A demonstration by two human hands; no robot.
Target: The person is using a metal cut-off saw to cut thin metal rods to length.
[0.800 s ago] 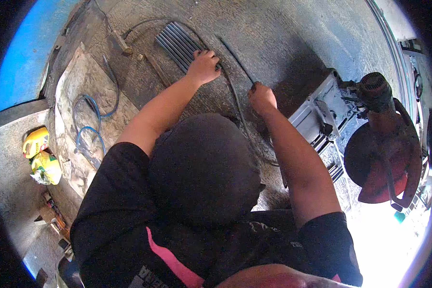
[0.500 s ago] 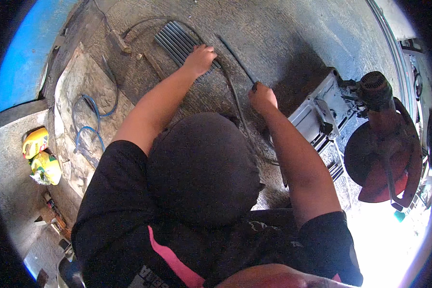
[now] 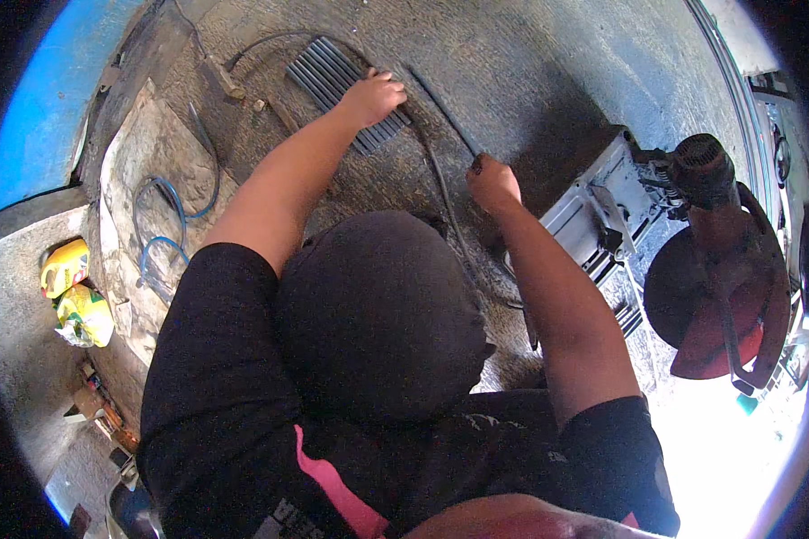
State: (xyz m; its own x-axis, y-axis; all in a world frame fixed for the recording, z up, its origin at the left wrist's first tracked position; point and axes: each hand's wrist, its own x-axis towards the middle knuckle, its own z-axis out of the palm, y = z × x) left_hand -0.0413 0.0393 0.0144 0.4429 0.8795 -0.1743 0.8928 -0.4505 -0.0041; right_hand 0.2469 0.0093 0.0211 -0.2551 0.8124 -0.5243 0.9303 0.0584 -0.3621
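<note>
Several dark metal rods (image 3: 319, 81) lie side by side in a flat row on the rough floor. Over the right edge of that row is my left hand (image 3: 375, 99), its fingers curled down and touching the rods. Whatever sits under those fingers is hidden. My right hand (image 3: 494, 182) is closed around the near end of a single longer metal rod (image 3: 445, 112), which slants away to the far left along the floor. Between my two hands runs a dark cable (image 3: 439, 175), curving back toward my body.
On the right stands a cut-off saw (image 3: 710, 269) with a red guard and a grey metal base (image 3: 584, 220). A hammer-like tool (image 3: 225, 81) lies far left. Blue hose (image 3: 166, 242) rests on a stained sheet (image 3: 144, 144); yellow packages (image 3: 67, 268) are at the left wall.
My left hand has shifted slightly up, and the row of rods has moved a little to the left. More of their near ends shows. My right hand has barely moved.
</note>
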